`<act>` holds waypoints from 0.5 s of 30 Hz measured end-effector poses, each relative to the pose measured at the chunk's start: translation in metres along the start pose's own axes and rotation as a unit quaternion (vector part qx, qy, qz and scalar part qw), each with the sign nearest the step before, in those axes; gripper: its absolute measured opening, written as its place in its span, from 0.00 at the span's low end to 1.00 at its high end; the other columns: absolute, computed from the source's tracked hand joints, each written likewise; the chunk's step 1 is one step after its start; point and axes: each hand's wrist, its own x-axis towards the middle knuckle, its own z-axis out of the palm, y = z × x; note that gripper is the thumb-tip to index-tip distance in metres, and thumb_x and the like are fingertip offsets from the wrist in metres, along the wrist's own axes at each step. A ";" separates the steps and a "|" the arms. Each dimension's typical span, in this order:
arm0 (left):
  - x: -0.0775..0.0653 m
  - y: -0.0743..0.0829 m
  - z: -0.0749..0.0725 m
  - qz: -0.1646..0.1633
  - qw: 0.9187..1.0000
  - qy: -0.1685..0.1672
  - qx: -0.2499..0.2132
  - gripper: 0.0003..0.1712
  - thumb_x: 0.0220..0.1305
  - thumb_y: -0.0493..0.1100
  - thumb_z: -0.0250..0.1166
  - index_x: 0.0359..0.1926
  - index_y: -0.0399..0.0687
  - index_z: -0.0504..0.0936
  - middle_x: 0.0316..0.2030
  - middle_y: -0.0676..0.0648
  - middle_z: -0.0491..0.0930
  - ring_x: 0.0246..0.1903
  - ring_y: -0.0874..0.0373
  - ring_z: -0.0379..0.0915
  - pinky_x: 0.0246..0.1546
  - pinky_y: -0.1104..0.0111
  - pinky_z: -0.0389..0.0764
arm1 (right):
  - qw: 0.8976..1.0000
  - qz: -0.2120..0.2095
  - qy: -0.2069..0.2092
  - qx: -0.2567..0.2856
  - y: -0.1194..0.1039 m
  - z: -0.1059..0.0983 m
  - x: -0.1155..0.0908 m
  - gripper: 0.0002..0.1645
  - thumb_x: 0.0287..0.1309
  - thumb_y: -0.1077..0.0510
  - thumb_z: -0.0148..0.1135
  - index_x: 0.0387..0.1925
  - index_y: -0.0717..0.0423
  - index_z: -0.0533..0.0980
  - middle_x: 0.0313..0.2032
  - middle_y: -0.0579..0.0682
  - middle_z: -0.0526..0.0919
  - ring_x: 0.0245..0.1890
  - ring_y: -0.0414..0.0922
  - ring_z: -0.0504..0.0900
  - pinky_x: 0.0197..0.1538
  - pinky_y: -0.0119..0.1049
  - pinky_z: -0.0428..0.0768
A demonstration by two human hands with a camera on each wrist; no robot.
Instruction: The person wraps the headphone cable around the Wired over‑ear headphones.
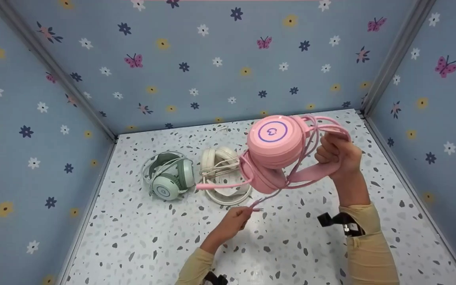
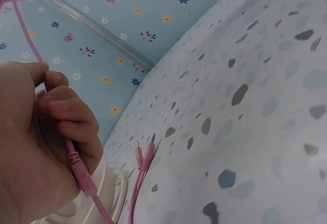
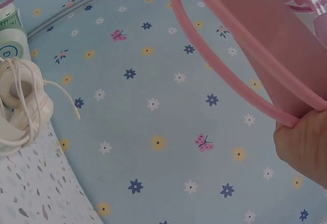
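Note:
A pink headset [image 1: 274,138] with round ear cups and a thin microphone boom hangs in the air over the table, tilted on its side. My right hand [image 1: 339,154] grips its headband [image 3: 265,35], fingers curled round the band. Pink cable loops run about the ear cups and band. Lower down, my left hand [image 1: 234,219] holds the pink cable [image 2: 84,175] in curled fingers. Two pink plugs [image 2: 143,155] at the cable's end dangle beside that hand in the left wrist view. Part of the band is hidden behind my right fingers.
On the speckled table [image 1: 133,237] lie a green-and-white headset [image 1: 168,186] at the left and a cream headset [image 1: 208,160] beside it, both with cables wound on them. Flower-patterned walls [image 1: 212,51] stand at the back and both sides.

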 end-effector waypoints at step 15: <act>0.023 0.077 -0.064 -0.005 0.820 0.206 0.534 0.37 0.56 0.79 0.53 0.12 0.55 0.61 0.10 0.57 0.53 0.13 0.63 0.51 0.14 0.67 0.57 | 0.965 0.108 -0.138 -0.197 -0.001 0.008 0.006 0.14 0.36 0.76 0.45 0.27 0.65 0.72 0.17 0.51 0.65 0.14 0.43 0.59 0.15 0.34 0.57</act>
